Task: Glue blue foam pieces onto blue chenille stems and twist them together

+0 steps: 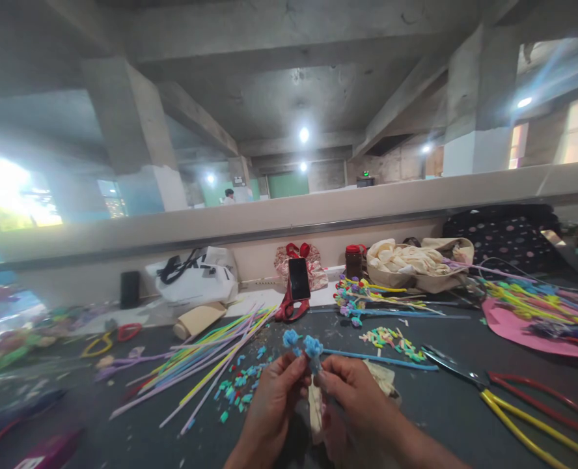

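Observation:
My left hand (pixel 275 398) is closed in a pinch on a small blue pipe-cleaner flower (pixel 290 338). Close beside it, my right hand (pixel 360 394) pinches a second blue pipe-cleaner flower (pixel 313 347). Both hands nearly touch at the fingertips, and the fingers hide most of the stems. A straight blue pipe cleaner (pixel 386 360) stretches to the right behind my right hand; whether it joins a flower I cannot tell. Cut blue and green pipe-cleaner bits (pixel 240 385) lie left of my hands, with pastel bits (pixel 394 342) behind the right one. Beneath, a cream strip (pixel 316 413) shows.
Long pipe cleaners (pixel 206 365) spread out at the left. Large red-and-yellow-handled cutters (pixel 484 384) lie at the right. Behind stand a phone (pixel 298 279), a bunch of finished flowers (pixel 352 299), a red-lidded jar (pixel 353 262) and a cloth bag (pixel 391 279), below a low partition (pixel 289 212).

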{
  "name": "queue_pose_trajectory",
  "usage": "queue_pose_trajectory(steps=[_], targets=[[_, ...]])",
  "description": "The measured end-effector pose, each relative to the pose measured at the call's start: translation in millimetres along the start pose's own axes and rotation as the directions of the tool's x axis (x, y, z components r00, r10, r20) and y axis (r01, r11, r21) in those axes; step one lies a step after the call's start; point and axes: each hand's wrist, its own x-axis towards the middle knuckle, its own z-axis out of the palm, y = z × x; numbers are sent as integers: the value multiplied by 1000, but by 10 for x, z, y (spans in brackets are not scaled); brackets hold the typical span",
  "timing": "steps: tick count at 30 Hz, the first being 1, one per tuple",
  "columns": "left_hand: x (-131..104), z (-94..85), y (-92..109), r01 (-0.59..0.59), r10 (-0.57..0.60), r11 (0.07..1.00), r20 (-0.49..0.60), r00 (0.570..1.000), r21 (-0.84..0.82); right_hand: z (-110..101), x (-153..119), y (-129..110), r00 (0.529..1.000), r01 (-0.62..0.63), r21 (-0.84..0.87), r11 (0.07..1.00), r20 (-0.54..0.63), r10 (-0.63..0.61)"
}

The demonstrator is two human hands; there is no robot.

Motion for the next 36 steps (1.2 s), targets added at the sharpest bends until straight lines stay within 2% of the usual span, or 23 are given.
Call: queue_pose_trajectory(steps=[5, 12, 19, 22, 26, 29, 32, 34, 36], targets=[[27, -19, -41, 1, -1, 999, -12, 1000, -53, 6, -13, -17, 998, 27, -72, 997, -47, -30], [17, 0, -42, -64, 67, 995, -45, 997, 79, 14, -4, 35, 993, 64, -86, 994, -89, -71], [-49, 119, -63, -25, 25, 1000, -28, 999, 6, -14, 12, 16, 977, 47, -233, 971, -194, -94], [-74, 162, -81, -36, 37, 999, -37, 999, 20, -24, -2, 13, 960, 97, -352, 931, -213, -181], [-106, 212, -125, -69, 69, 998, -61, 996, 1, -10, -39, 26, 940, 177, -462, 869, -183, -289], [-132, 217, -115, -31, 24, 996, -84, 996, -79, 2, -52, -7, 957, 157, -365, 917, -174, -233], [-139, 174, -54, 20, -33, 993, -104, 994, -119, 3, -28, -53, 983, 65, -66, 996, -168, -75], [-131, 138, -13, 28, -42, 991, -103, 994, -133, 3, 3, -48, 989, -36, 151, 988, -138, 57], [-116, 112, 10, 31, -45, 988, -88, 995, -152, 10, 32, -4, 986, -129, 305, 944, -58, 154]])
